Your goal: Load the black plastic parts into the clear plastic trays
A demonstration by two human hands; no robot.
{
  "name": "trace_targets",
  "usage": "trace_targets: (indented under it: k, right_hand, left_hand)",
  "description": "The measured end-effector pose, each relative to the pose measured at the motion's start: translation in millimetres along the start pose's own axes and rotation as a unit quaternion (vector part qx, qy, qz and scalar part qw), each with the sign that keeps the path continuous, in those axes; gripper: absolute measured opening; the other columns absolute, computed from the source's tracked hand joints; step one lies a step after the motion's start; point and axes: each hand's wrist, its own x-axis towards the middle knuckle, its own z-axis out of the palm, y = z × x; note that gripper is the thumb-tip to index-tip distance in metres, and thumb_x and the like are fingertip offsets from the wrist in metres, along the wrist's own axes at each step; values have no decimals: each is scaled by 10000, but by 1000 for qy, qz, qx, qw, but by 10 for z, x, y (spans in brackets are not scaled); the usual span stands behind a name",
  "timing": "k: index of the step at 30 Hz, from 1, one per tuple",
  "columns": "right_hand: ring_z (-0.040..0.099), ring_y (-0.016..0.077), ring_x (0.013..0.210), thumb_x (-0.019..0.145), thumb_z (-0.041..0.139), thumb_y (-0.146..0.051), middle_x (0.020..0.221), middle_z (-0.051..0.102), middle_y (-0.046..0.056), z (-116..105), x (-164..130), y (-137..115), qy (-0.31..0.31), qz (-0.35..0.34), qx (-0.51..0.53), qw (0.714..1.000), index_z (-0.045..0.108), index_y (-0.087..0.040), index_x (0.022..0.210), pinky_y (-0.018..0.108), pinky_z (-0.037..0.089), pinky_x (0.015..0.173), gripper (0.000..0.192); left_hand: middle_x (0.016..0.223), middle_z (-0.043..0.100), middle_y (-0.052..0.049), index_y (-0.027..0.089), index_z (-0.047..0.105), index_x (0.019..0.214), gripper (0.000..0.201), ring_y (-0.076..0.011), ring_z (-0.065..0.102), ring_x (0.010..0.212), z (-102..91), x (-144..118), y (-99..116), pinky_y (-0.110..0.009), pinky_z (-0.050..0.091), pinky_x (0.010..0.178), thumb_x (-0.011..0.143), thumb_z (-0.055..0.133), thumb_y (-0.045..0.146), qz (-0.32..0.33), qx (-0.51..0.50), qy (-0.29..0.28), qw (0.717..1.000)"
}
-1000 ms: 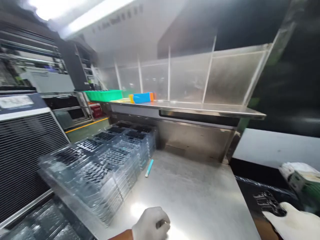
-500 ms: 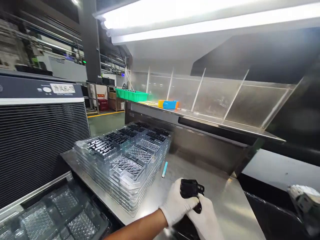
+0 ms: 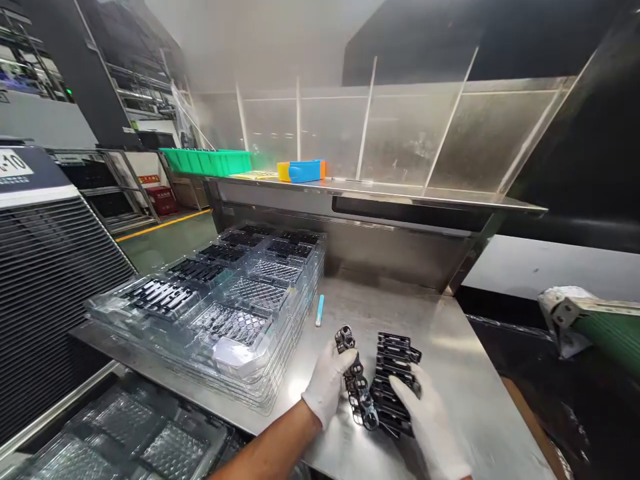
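Observation:
In a white glove, my left hand (image 3: 325, 383) is closed around a black plastic strip (image 3: 356, 383) with a line of round, ring-like openings, held tilted over the steel table. To its right lies a row of narrow black plastic parts (image 3: 393, 373), set side by side on the table. My right hand (image 3: 425, 417), also gloved, grips the right side of that row with thumb and fingers; part of the row is hidden behind it. Left of both hands stands a stack of clear plastic trays (image 3: 280, 373), its top tray partly filled with black parts (image 3: 165, 293).
A light-blue stick-like tool (image 3: 320, 311) lies beyond my left hand. Above the table runs a steel shelf (image 3: 400, 191) with a green bin (image 3: 210, 162) and a blue-and-orange holder (image 3: 305, 171). More clear trays (image 3: 120, 420) sit low at left. A conveyor (image 3: 607, 333) is at right.
My hands were together around a black part; now they are apart, the left with the strip, the right at the row of parts. The view has turned right and down.

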Motion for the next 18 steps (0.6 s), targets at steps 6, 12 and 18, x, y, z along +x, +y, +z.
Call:
trace_targets:
  k: [6, 12, 18]
  right_hand:
    - [618, 312, 1161, 654, 777, -588, 1241, 659, 128, -263, -119, 66, -14, 42, 105, 993, 525, -187, 1244, 425, 509, 1020, 757]
    - [558, 369, 1185, 509, 768, -447, 1230, 589, 123, -137, -211, 184, 91, 22, -19, 995, 568, -219, 1149, 497, 480, 1058, 708]
    - [532, 408, 1216, 503, 788, -546, 1272, 507, 141, -178, -122, 250, 76, 63, -111, 989, 641, -220, 1114, 542, 531, 971, 708]
  left_hand:
    - [1223, 529, -86, 238, 462, 1141, 902, -207, 635, 856, 78, 2, 29, -286, 460, 655, 430, 934, 530, 40, -49, 21, 998]
    - [1148, 544, -56, 242, 463, 1108, 900, -224, 622, 976, 122, 85, -120, -335, 500, 845, 409, 994, 437, 57, -67, 66, 994]
    - [890, 555, 19, 244, 525, 1096, 745, -161, 600, 835, 286, 177, -154, -327, 515, 804, 527, 977, 412, 66, -86, 80, 991]
